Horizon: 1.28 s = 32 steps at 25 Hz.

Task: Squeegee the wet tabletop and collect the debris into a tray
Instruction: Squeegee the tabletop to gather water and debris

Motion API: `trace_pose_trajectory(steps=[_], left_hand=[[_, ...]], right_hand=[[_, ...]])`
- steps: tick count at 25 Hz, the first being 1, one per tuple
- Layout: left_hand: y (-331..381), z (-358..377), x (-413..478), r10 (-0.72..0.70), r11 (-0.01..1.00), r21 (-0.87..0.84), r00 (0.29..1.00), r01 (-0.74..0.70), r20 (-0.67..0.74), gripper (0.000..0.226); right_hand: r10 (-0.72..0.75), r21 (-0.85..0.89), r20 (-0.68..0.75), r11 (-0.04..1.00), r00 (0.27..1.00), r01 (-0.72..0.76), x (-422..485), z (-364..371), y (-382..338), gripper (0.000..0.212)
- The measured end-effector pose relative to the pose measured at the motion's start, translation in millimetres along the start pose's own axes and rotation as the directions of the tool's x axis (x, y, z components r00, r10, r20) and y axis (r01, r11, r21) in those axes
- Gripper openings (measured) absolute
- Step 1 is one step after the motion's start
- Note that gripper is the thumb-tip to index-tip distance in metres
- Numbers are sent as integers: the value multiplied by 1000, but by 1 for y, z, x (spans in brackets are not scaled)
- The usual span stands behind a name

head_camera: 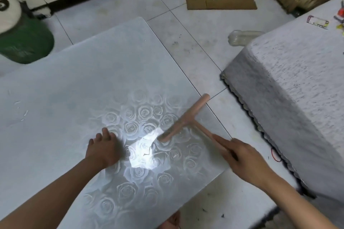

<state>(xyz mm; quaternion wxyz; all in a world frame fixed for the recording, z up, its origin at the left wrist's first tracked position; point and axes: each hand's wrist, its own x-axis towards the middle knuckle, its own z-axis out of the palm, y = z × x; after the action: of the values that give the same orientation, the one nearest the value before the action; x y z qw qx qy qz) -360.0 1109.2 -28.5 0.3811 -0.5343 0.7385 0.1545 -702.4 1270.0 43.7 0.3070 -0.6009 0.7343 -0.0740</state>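
Two hands work the rose-patterned tabletop (74,80). The right hand (242,158) grasps the stem of the wooden T-shaped squeegee (184,119), whose crossbar runs diagonally, its near end just right of a dark debris strand (148,151). The left hand (104,148) rests flat with fingers spread, left of the strand. No tray is in view.

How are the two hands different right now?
The left hand lies open on the rose-patterned tabletop and holds nothing; the right hand grips the handle of the T-shaped wooden squeegee. The left hand is over the tabletop; the right hand is just past its edge. Both are bare.
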Motion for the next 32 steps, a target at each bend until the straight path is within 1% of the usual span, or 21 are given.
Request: trace_pose_trajectory(steps=[2, 4, 6, 8, 9, 11, 13, 15, 17, 18, 19, 20, 21, 22, 23, 24, 26, 28, 29, 30, 32], left_hand=[[-1, 0, 3, 9, 998, 59, 1000, -8, -15, 67], [-5, -1, 5, 35, 990, 139, 998, -28, -45, 62], [-9, -5, 7, 102, 984, 158, 991, -88, -84, 52], [-19, -14, 14, 171, 982, 104, 971, -155, -165, 32], [-27, -21, 18, 177, 984, 62, 965, -169, -193, 28], [-43, -30, 30, 163, 986, 5, 967, -165, -198, 32], [-60, -33, 40, 159, 982, -66, 966, -176, -204, 33], [-73, -31, 44, 139, 972, -149, 957, -181, -253, 36], [-87, -27, 43, 92, 963, -205, 930, -174, -357, 42], [-94, -24, 41, 66, 953, -239, 901, -184, -429, 45], [-102, -24, 40, 56, 938, -270, 861, -220, -506, 47], [-109, -23, 40, 48, 925, -287, 828, -248, -559, 47], [-118, -22, 41, 20, 929, -291, 814, -230, -580, 49], [-126, -21, 45, -19, 943, -281, 813, -179, -582, 53], [-133, -22, 49, -48, 958, -261, 826, -122, -562, 58], [-137, -22, 53, -64, 968, -242, 860, -71, -506, 64], [-146, -16, 67, -96, 974, -224, 939, 20, -331, 79], [-149, -15, 73, -110, 983, -171, 971, 74, -214, 91], [-148, -15, 73, -114, 981, -173, 977, 83, -181, 93], [-147, -15, 73, -117, 974, -211, 978, 79, -174, 94], [-147, -17, 67, -110, 960, -280, 949, 25, -294, 101]], right_hand=[[50, 11, 42, 999, 998, -50, -36, -20, 32, 69], [116, -72, 124, 992, 985, -108, -56, -27, 44, 70], [93, -112, 171, 991, 981, -75, -34, -21, 33, 65], [36, -89, 200, 996, 979, -18, 20, -13, 5, 60], [-5, -78, 212, 997, 977, 22, 51, -8, -10, 61], [-78, -63, 197, 994, 977, 92, 112, 6, -45, 63], [-131, -65, 217, 987, 967, 148, 161, 22, -93, 58], [-177, -120, 233, 971, 956, 209, 192, 24, -123, 54], [-241, -162, 220, 947, 945, 278, 198, -4, -118, 57], [-250, -162, 239, 943, 938, 292, 194, -26, -107, 60], [-233, -136, 260, 952, 937, 274, 190, -49, -91, 62], [-171, -107, 293, 972, 941, 210, 185, -69, -72, 60], [-100, -138, 318, 979, 943, 150, 184, -81, -57, 56], [-45, -195, 338, 974, 940, 117, 189, -86, -52, 53], [-27, -241, 353, 963, 935, 119, 202, -83, -58, 53], [-40, -264, 367, 953, 929, 145, 218, -74, -72, 54], [-162, -254, 406, 925, 899, 281, 262, -38, -122, 56], [-314, -219, 424, 874, 849, 433, 299, 7, -184, 57], [-358, -218, 444, 846, 822, 486, 314, 26, -213, 56], [-383, -230, 464, 819, 799, 526, 326, 36, -238, 54], [-410, -267, 463, 781, 786, 565, 341, 26, -248, 53]])
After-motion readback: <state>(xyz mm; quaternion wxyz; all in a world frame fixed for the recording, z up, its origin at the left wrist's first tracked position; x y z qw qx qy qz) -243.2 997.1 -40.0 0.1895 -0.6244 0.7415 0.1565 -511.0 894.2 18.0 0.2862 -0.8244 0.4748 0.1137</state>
